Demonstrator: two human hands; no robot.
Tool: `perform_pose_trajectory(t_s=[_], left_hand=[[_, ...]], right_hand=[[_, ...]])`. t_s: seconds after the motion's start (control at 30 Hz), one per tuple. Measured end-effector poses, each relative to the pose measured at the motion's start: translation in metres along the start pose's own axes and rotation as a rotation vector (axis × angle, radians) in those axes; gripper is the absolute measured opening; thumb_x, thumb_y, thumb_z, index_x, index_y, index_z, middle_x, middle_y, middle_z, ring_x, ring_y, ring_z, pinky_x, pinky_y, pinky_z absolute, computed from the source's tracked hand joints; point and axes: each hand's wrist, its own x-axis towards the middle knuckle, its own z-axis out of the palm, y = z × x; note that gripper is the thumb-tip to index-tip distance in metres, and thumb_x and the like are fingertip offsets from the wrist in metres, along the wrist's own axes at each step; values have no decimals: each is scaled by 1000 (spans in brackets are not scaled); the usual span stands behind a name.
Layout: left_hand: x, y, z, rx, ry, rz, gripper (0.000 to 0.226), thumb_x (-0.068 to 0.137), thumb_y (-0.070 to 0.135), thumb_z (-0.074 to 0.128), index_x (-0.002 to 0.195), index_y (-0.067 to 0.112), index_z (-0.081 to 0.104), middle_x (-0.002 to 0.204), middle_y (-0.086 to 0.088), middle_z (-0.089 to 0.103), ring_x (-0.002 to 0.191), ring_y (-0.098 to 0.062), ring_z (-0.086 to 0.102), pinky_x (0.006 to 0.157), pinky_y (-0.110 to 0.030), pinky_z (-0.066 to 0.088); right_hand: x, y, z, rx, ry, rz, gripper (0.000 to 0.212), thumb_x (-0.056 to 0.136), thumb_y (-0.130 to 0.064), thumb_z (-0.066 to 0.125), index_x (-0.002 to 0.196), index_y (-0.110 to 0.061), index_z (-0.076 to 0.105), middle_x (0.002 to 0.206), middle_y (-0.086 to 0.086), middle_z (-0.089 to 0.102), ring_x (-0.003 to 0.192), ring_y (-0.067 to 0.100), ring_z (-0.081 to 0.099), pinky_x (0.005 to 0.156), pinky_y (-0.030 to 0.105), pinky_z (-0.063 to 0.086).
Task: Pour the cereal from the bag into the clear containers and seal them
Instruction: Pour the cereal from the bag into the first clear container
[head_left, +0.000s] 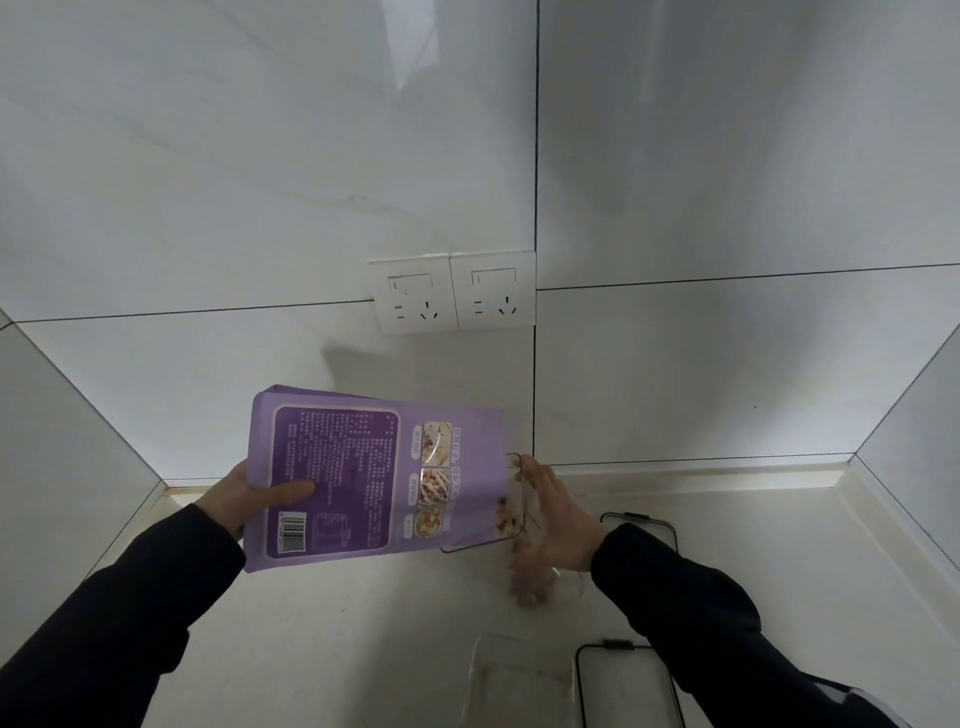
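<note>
My left hand (244, 496) grips the purple cereal bag (374, 478) at its bottom end, thumb across the printed back. The bag lies tipped sideways with its mouth to the right. Cereal (511, 517) spills from that mouth into a clear container (519, 535) that stands on the counter. My right hand (558, 519) holds that container from its right side, fingers against the wall. A second clear container (519, 675) sits nearer to me at the bottom centre, with a little cereal in it.
Two black-rimmed lids lie on the pale counter: one (641, 525) behind my right wrist, another (628, 680) beside the near container. A double wall socket (452, 293) sits on the tiled wall above. Tiled side walls close in left and right.
</note>
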Motion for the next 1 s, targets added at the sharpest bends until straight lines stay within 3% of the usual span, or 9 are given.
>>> perform_pose_trajectory(t_s=[0.13, 0.3, 0.53, 0.63, 0.73, 0.8, 0.9, 1.0], left_hand=[[3, 5, -1, -15, -30, 23, 34, 59, 9, 69, 90, 16, 59, 85, -13, 69, 77, -33, 65, 70, -46, 55], [6, 10, 0, -2, -63, 37, 38, 53, 13, 68, 90, 18, 59, 67, 2, 75, 75, -30, 66, 63, -40, 58], [8, 14, 2, 6, -62, 42, 41, 52, 14, 71, 92, 17, 61, 74, -4, 74, 79, -33, 66, 80, -53, 52], [7, 16, 1, 27, -81, 34, 68, 30, 28, 88, 92, 18, 62, 72, -3, 75, 69, -27, 70, 73, -48, 56], [7, 17, 1, 27, -103, 47, 92, 6, 46, 88, 90, 18, 63, 73, -1, 76, 65, -22, 72, 61, -38, 58], [6, 20, 3, 48, -115, 60, 85, 14, 42, 90, 91, 17, 63, 71, 0, 76, 66, -24, 71, 62, -39, 58], [5, 25, 6, 49, -105, 65, 55, 43, 16, 86, 93, 15, 62, 71, -4, 75, 77, -33, 67, 74, -45, 55], [4, 26, 7, 85, -107, 55, 82, 17, 35, 90, 93, 16, 63, 73, -3, 75, 73, -29, 69, 73, -44, 56]], right_hand=[[0, 2, 0, 35, -6, 5, 127, 45, -37, 81, 144, -20, 3, 141, 0, 24, 131, 16, 25, 109, 34, 32], [3, 6, 1, 26, 15, 21, 129, 40, -48, 74, 145, -18, 5, 142, 0, 25, 132, 15, 27, 110, 39, 34], [3, 11, 3, 19, 40, 37, 123, 42, -45, 77, 142, -21, 10, 142, 1, 27, 134, 22, 27, 109, 47, 34], [3, 12, 3, 15, 35, 45, 125, 41, -48, 75, 143, -20, 9, 148, 3, 22, 139, 25, 20, 111, 47, 31], [3, 10, 4, 33, 31, 59, 126, 40, -46, 73, 144, -21, 7, 148, 4, 22, 139, 24, 19, 112, 47, 31], [3, 11, 4, 37, 38, 44, 127, 39, -46, 74, 144, -21, 8, 147, 4, 23, 138, 23, 21, 112, 46, 31], [3, 11, 3, 40, 40, 10, 125, 39, -45, 74, 144, -21, 9, 143, 2, 27, 134, 20, 26, 111, 44, 32], [2, 9, 1, 52, 46, -5, 124, 39, -46, 73, 143, -20, 11, 141, 2, 28, 133, 20, 27, 111, 44, 32]])
